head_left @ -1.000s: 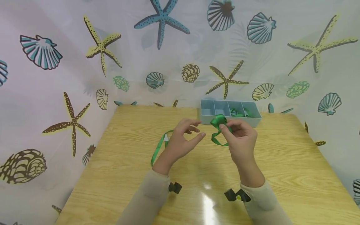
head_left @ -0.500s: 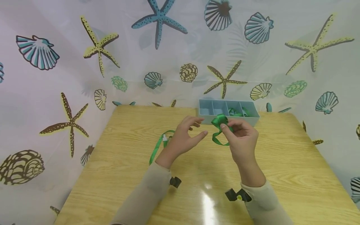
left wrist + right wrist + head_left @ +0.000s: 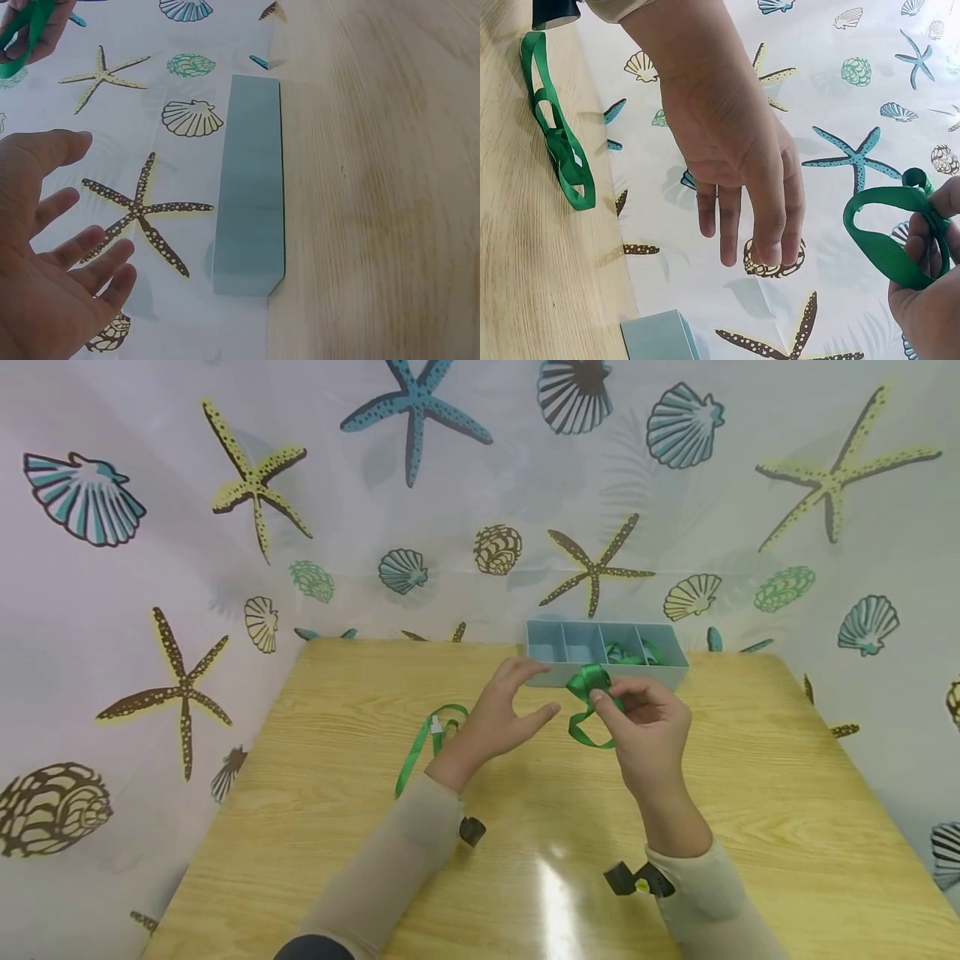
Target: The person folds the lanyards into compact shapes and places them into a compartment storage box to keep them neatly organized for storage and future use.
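Observation:
My right hand (image 3: 651,727) pinches a bundled green lanyard (image 3: 592,678) between thumb and fingers, above the table. A loop of its flat strap hangs below the fingers. In the right wrist view, the strap bows out in a wide loop (image 3: 877,240) beside the right hand (image 3: 934,307). My left hand (image 3: 495,718) hovers to the left with fingers spread and thumb apart, holding nothing. In the left wrist view its palm (image 3: 37,300) shows bare. A second green lanyard (image 3: 410,762) with a white clip (image 3: 437,725) lies on the table, partly hidden behind the left forearm.
A blue-grey box (image 3: 551,674) with several compartments stands at the table's back edge, beyond the hands. Green straps (image 3: 621,653) lie in its right-hand compartments. Behind the wooden table (image 3: 765,777) hangs a cloth (image 3: 450,535) printed with shells and starfish.
My left hand has moved slightly forward and right, toward the held lanyard, and its fingers have spread wider. The right hand keeps its hold, almost still. The head view has shifted a little.

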`<move>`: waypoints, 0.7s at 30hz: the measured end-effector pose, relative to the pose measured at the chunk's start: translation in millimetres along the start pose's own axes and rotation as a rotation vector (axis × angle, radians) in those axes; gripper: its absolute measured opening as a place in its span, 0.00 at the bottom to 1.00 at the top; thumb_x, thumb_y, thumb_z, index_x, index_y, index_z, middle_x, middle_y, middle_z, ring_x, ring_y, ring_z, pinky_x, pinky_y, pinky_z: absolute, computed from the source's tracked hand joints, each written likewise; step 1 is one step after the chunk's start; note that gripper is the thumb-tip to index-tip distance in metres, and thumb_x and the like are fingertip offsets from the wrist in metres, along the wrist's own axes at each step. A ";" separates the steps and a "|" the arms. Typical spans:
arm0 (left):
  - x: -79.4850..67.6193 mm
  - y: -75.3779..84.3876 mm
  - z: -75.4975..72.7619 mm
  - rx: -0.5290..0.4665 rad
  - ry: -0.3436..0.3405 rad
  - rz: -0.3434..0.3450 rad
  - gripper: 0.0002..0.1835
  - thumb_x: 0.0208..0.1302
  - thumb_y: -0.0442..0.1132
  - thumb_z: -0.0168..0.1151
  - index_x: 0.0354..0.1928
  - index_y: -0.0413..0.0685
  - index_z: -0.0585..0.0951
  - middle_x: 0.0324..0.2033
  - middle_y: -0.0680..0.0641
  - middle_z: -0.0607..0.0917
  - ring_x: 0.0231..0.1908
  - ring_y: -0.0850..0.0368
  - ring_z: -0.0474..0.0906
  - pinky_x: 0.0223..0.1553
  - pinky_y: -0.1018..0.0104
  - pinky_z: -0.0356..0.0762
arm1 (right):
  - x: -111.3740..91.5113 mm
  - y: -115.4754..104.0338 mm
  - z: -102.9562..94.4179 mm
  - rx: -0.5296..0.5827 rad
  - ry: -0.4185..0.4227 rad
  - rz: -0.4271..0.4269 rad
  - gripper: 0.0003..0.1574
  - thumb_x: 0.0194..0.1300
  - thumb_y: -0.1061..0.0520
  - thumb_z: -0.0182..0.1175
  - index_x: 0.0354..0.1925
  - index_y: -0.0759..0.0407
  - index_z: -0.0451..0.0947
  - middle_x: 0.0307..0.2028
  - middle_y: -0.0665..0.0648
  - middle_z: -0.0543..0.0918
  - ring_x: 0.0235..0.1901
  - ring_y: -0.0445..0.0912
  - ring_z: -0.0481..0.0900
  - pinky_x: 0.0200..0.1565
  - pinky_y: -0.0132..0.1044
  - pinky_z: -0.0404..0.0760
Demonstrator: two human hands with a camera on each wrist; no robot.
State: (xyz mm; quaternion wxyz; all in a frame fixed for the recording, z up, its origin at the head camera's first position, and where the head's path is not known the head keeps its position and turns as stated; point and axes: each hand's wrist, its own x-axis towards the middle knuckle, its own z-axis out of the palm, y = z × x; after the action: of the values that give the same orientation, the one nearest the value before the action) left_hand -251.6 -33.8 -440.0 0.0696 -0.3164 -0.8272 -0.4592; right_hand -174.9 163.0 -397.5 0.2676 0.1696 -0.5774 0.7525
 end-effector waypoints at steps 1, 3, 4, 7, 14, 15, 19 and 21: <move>1.4 -1.1 0.2 0.004 -0.005 -0.005 0.31 0.75 0.50 0.68 0.75 0.54 0.74 0.71 0.46 0.73 0.69 0.50 0.72 0.70 0.45 0.74 | 0.2 -0.3 -0.3 -0.003 0.002 0.002 0.05 0.62 0.80 0.65 0.33 0.80 0.77 0.36 0.54 0.88 0.36 0.43 0.88 0.41 0.30 0.89; 4.3 -3.2 0.6 0.016 -0.020 -0.013 0.32 0.74 0.50 0.69 0.75 0.53 0.73 0.74 0.45 0.71 0.75 0.48 0.68 0.74 0.44 0.71 | 0.5 -0.7 -1.0 -0.002 0.005 0.009 0.05 0.62 0.81 0.64 0.33 0.79 0.77 0.36 0.54 0.88 0.36 0.43 0.88 0.41 0.30 0.89; 6.0 -4.5 0.8 0.022 -0.028 -0.019 0.32 0.74 0.50 0.69 0.76 0.53 0.73 0.75 0.44 0.70 0.76 0.47 0.66 0.75 0.44 0.70 | 0.6 -0.9 -1.2 0.002 0.008 0.012 0.05 0.61 0.82 0.64 0.33 0.79 0.77 0.36 0.55 0.88 0.36 0.43 0.88 0.42 0.30 0.89; 10.3 -7.6 1.3 0.025 -0.046 -0.041 0.32 0.74 0.49 0.69 0.76 0.53 0.73 0.77 0.43 0.67 0.79 0.44 0.63 0.76 0.42 0.68 | 0.6 -1.6 -1.8 0.013 0.013 0.019 0.06 0.61 0.82 0.64 0.32 0.78 0.78 0.36 0.55 0.88 0.37 0.43 0.89 0.42 0.30 0.89; 16.2 -16.8 7.0 0.028 -0.090 -0.100 0.35 0.74 0.52 0.68 0.78 0.53 0.69 0.80 0.43 0.61 0.81 0.43 0.59 0.76 0.40 0.67 | -0.2 -2.6 -3.2 0.024 0.018 0.020 0.07 0.61 0.83 0.63 0.32 0.77 0.78 0.36 0.54 0.88 0.37 0.43 0.88 0.42 0.29 0.88; 16.6 -17.6 8.2 0.031 -0.105 -0.108 0.36 0.75 0.53 0.67 0.79 0.53 0.68 0.81 0.43 0.60 0.81 0.43 0.58 0.76 0.40 0.67 | -0.3 -2.7 -3.6 0.026 0.018 0.020 0.07 0.61 0.83 0.63 0.32 0.76 0.79 0.36 0.54 0.88 0.37 0.43 0.88 0.42 0.29 0.88; 18.5 -19.5 11.6 0.040 -0.134 -0.130 0.37 0.75 0.53 0.67 0.80 0.52 0.66 0.82 0.43 0.58 0.81 0.42 0.58 0.76 0.39 0.67 | -0.5 -2.9 -5.2 0.029 0.022 0.022 0.07 0.61 0.82 0.63 0.33 0.76 0.79 0.36 0.54 0.89 0.37 0.43 0.88 0.42 0.29 0.88; 20.2 -20.3 12.9 0.042 -0.130 -0.135 0.37 0.75 0.52 0.67 0.80 0.52 0.66 0.82 0.42 0.58 0.81 0.41 0.58 0.77 0.39 0.66 | -0.4 -3.0 -6.1 0.019 0.024 0.022 0.07 0.61 0.82 0.63 0.33 0.76 0.79 0.36 0.54 0.89 0.37 0.43 0.88 0.42 0.29 0.88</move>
State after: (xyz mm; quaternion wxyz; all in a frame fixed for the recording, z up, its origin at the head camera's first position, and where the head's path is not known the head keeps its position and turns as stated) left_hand -277.1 -21.8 -453.7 -0.0088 -0.2874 -0.8590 -0.4237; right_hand -172.5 169.4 -397.1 0.2646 0.1567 -0.5688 0.7628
